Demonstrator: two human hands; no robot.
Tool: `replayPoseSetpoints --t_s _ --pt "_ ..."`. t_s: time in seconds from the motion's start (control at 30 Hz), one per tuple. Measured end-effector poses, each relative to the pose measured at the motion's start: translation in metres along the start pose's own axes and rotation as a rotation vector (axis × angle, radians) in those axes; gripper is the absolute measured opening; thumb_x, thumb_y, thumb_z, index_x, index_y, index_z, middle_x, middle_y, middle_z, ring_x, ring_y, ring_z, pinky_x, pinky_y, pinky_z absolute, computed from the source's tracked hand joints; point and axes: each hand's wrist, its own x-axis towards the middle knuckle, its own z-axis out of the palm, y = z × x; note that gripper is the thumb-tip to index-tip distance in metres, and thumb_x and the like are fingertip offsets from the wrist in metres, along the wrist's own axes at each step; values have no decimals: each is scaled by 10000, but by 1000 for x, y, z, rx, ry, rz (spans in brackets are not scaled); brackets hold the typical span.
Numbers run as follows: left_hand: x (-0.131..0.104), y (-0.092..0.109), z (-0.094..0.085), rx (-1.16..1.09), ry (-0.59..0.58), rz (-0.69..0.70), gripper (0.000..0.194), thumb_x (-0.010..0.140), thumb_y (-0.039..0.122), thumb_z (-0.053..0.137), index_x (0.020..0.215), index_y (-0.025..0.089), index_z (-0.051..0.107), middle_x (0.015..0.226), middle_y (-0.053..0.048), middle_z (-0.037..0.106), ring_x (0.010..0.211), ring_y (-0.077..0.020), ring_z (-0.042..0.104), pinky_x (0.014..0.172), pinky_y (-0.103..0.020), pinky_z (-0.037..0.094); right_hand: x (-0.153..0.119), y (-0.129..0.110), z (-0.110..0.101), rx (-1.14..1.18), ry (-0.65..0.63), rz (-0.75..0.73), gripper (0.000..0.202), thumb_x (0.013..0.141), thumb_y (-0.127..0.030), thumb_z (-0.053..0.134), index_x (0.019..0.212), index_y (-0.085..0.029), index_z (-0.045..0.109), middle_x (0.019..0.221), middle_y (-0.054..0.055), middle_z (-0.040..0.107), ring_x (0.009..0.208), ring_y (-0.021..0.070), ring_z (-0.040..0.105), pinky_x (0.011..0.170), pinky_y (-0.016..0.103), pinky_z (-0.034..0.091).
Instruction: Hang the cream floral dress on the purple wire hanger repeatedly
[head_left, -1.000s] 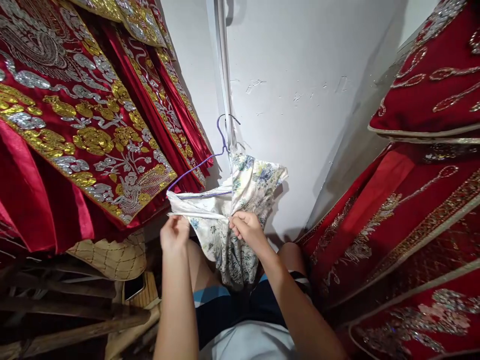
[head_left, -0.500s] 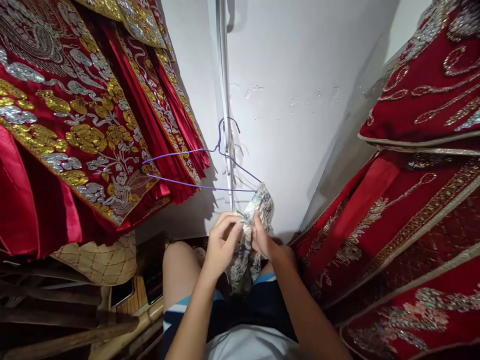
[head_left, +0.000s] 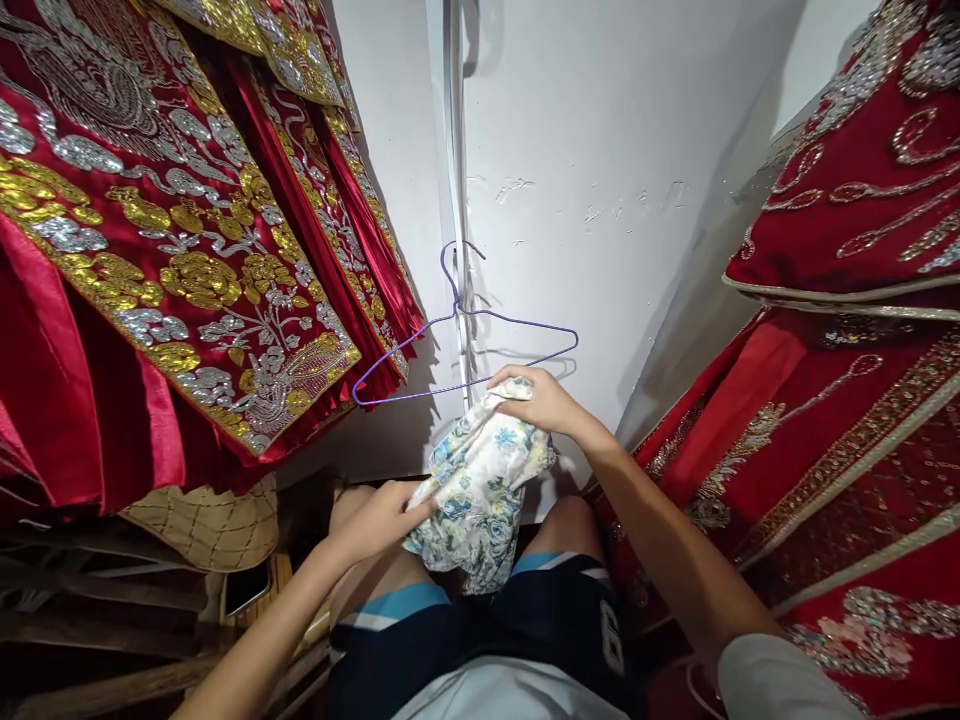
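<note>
A white cloth with blue and green flowers (head_left: 480,500) is stretched between my two hands above my lap. My left hand (head_left: 390,515) pinches its lower left edge between thumb and fingers. At the cloth's top, my right hand (head_left: 536,400) is closed on the fabric, close to the bottom bar of a purple wire hanger (head_left: 517,320). The hanger is by its hook at a white vertical strip, and no cloth covers its two shoulders. Whether my right hand also touches the hanger's bar, I cannot tell.
Red garments with gold and silver embroidery (head_left: 202,280) hang at the left. More red beaded garments (head_left: 847,400) fill the right side. A white wall (head_left: 585,130) stands ahead. Low at the left are a wooden chair frame (head_left: 112,600) and a phone (head_left: 247,588).
The cloth has come off the hanger's right end and is spread wider. My hands have moved apart, left hand down and leftward, right hand upward. The hanger has swung level.
</note>
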Motion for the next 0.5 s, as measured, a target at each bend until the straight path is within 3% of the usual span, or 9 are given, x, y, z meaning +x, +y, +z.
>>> replayPoseSetpoints --t_s 0.07,0.1,0.17,0.23,0.33,0.4,0.5 --pt "-6 -15 -18 156 22 -93 401 873 475 528 582 200 545 586 -36 590 540 -186 513 551 -268 348 13 17 5 -78 56 -1 391 786 -215 632 1173 -226 683 1207 68 685 1017 224 632 889 330 452" --pt "-8 -21 -28 229 46 -118 377 848 460 544 571 204 549 586 -45 590 562 -203 537 577 -279 370 18 26 8 -111 59 12 377 814 -230 605 1184 -221 678 1194 73 691 994 223 635 874 328 449" --pt "-10 -31 -48 321 135 -124 288 803 427 569 622 210 624 685 -80 649 704 -258 616 697 -323 446 22 39 12 -161 51 32 258 863 -266 548 1052 -188 706 1016 64 720 872 212 630 800 309 438" --pt "-9 -35 -65 339 259 -104 267 781 458 593 797 222 716 882 -122 709 921 -320 644 845 -394 482 18 45 12 -162 53 17 213 882 -291 519 881 -170 694 832 33 690 761 194 591 728 287 412" --pt "-1 -31 -83 285 422 -25 400 795 553 578 958 227 743 1063 -148 724 1115 -358 598 984 -467 464 4 42 6 -102 107 -6 228 880 -315 517 763 -172 651 716 2 625 679 170 525 669 268 379" --pt "4 -23 -89 231 494 52 384 816 525 550 937 224 755 1132 -135 729 1168 -351 586 1055 -474 428 -4 34 0 -84 124 6 238 874 -322 523 728 -175 639 693 -5 605 659 162 500 660 266 373" --pt "7 -11 -93 147 582 54 355 800 434 553 980 214 765 1253 -100 706 1202 -334 602 1091 -458 416 -10 22 -6 -95 113 23 232 869 -322 524 762 -177 669 731 4 628 677 167 502 676 274 382"
